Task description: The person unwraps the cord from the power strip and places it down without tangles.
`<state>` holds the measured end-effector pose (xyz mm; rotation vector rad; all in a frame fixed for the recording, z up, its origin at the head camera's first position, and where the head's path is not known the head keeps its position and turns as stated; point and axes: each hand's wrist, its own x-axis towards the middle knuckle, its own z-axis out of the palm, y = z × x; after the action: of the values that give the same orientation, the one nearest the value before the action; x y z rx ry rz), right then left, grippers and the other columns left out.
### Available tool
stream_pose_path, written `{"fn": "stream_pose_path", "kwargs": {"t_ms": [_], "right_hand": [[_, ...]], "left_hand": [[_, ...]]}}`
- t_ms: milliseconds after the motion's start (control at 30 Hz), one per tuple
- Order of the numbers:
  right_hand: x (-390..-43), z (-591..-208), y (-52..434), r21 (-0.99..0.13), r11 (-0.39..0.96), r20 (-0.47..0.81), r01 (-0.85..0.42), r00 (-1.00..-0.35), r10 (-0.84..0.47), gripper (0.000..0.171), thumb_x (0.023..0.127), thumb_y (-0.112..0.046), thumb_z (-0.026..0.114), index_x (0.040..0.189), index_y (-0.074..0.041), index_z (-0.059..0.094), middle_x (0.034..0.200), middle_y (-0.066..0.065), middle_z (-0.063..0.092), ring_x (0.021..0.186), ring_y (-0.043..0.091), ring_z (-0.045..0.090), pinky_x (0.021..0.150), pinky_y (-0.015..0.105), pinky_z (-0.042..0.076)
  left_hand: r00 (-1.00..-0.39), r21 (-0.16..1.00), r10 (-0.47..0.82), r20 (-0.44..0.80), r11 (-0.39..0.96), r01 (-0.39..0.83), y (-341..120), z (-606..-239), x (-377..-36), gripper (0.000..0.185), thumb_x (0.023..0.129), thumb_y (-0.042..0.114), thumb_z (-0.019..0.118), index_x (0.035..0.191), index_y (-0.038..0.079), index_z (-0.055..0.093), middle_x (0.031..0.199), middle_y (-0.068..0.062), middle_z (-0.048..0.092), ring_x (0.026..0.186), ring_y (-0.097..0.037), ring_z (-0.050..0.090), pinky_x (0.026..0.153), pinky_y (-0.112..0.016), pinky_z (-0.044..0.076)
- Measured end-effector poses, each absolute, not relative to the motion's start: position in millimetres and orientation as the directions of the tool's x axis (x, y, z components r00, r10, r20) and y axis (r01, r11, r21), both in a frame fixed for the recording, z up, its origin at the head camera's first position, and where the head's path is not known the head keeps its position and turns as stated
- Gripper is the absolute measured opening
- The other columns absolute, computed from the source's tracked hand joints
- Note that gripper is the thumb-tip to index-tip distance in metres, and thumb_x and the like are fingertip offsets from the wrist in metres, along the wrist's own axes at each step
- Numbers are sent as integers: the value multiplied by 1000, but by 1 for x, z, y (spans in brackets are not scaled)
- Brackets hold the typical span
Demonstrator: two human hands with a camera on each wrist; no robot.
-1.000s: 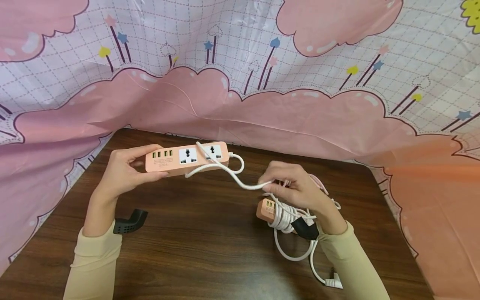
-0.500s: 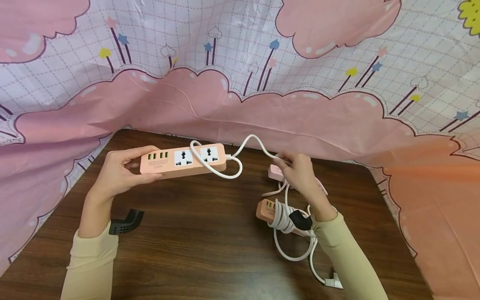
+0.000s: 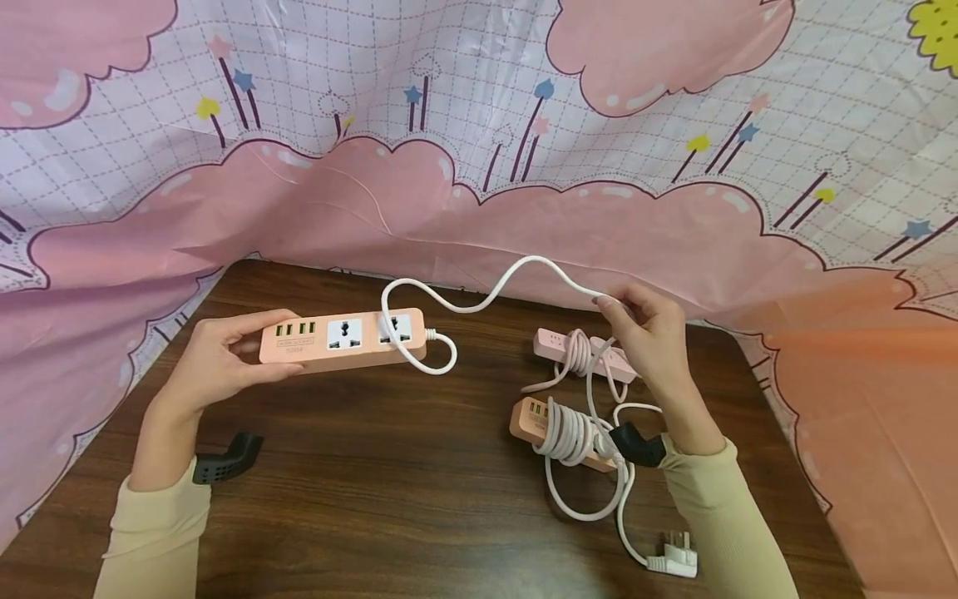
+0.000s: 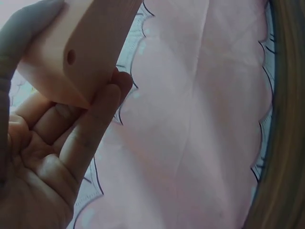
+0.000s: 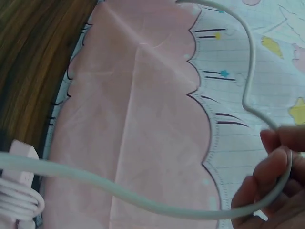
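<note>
An orange power strip (image 3: pixel 352 343) with USB ports and two white sockets is held up above the table. My left hand (image 3: pixel 217 358) grips its left end between thumb and fingers; the left wrist view shows that end of the strip (image 4: pixel 71 57) up close. From its right end runs a white cord (image 3: pixel 471 309), which loops over one socket and arches to the right. My right hand (image 3: pixel 649 337) pinches this cord; in the right wrist view the cord (image 5: pixel 157 207) bends around the fingers.
Below my right hand lies another orange power strip (image 3: pixel 530 420) wrapped in its white cord, its plug (image 3: pixel 674 559) near the front. A pink power strip (image 3: pixel 550 344) with a coiled cord lies behind it. The brown table (image 3: pixel 374 499) meets a patterned curtain (image 3: pixel 479 225) at the back.
My right hand has moved up and right, drawing the cord out into a longer wave. My left hand has shifted slightly left and down with the power strip. The pink strip is uncovered.
</note>
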<state>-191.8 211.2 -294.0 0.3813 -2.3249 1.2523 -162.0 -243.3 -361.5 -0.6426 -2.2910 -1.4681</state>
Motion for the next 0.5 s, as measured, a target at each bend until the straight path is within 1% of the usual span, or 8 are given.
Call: {"fn": "stream_pose_path", "kwargs": {"t_ms": [100, 167, 267, 367, 433, 500], "right_hand": [[-180, -290, 218, -726, 522, 482, -448, -873, -80, 5, 86, -2, 64, 83, 0, 68, 57, -7, 51, 50, 5, 47, 46, 17, 39], [-171, -289, 223, -715, 533, 456, -452, -880, -135, 4, 86, -1, 64, 84, -1, 68, 57, -6, 50, 50, 5, 46, 46, 18, 38], [-157, -290, 229, -688, 551, 407, -472, -880, -245, 7, 85, 1, 65, 83, -5, 69, 58, -4, 51, 50, 5, 43, 44, 22, 35], [-140, -293, 232, -662, 553, 341, -506, -860, -380, 12, 84, 1, 66, 80, -11, 68, 62, -6, 54, 51, 3, 45, 44, 21, 38], [-128, -298, 232, -672, 526, 282, -520, -838, -468, 14, 83, 1, 67, 79, -13, 67, 64, -8, 58, 52, 3, 48, 43, 21, 40], [-117, -305, 231, -697, 492, 224, -521, -811, -541, 15, 83, 0, 67, 79, -14, 66, 63, -10, 57, 49, 2, 49, 41, 21, 41]], "left_hand": [[-858, 765, 172, 484, 392, 511, -255, -370, -159, 60, 54, -17, 81, 111, -12, 62, 99, 20, 63, 77, 0, 62, 63, -14, 51], [-868, 772, 164, 469, 402, 493, -265, -377, -157, 59, 56, -17, 81, 111, -12, 61, 99, 20, 62, 77, 0, 62, 62, -14, 51], [-885, 792, 141, 443, 401, 460, -281, -386, -151, 58, 58, -20, 78, 112, -13, 60, 98, 19, 63, 77, 0, 64, 59, -15, 51], [-906, 817, 98, 412, 401, 415, -297, -395, -142, 55, 60, -21, 76, 112, -8, 62, 96, 19, 64, 76, 1, 64, 59, -14, 50], [-921, 833, 73, 383, 403, 378, -308, -402, -137, 54, 63, -19, 75, 113, -3, 64, 94, 19, 64, 75, 1, 64, 58, -14, 50], [-936, 846, 52, 348, 413, 338, -319, -412, -133, 53, 65, -17, 75, 114, -1, 64, 96, 21, 63, 76, 1, 64, 59, -14, 50]]}}
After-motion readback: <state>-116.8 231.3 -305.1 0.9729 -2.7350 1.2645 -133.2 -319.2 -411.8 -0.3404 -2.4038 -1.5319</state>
